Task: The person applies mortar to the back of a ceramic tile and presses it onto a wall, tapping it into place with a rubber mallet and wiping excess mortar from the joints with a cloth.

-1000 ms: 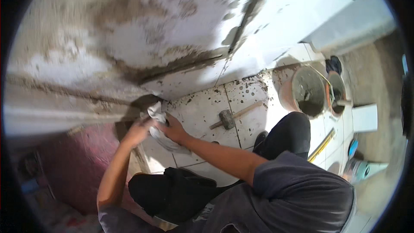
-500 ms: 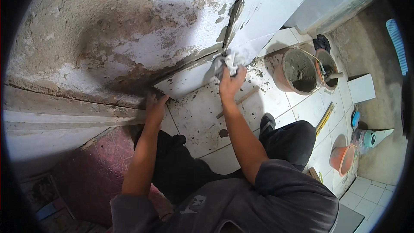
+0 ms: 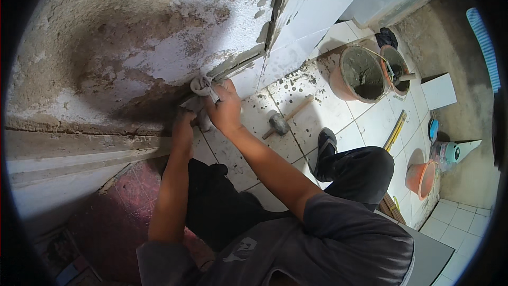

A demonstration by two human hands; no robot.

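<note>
My right hand [image 3: 225,108] is closed on a crumpled grey-white rag [image 3: 201,86], pressed against the top edge of the low white tile strip [image 3: 246,80] at the wall's foot. Part of the rag hangs below the fingers, in front of the strip. Just left of it, my left hand [image 3: 183,130] is at the strip's left end, by the corner with the door frame. Its fingers are in dark shadow, so their grip is unclear. Above both hands rises the rough, patchy wall [image 3: 143,53] with peeling white paint.
A mallet [image 3: 279,123] lies on the mortar-spattered white floor tiles. Two buckets of wet mortar [image 3: 362,74] [image 3: 393,66] stand at the right. Farther right are a yellow level [image 3: 395,130], a loose white tile [image 3: 439,91] and a small orange bucket [image 3: 420,179].
My right hand has moved left along the strip with the rag, close to my left hand. The mallet's head, hidden before, now shows. The view has shifted slightly.
</note>
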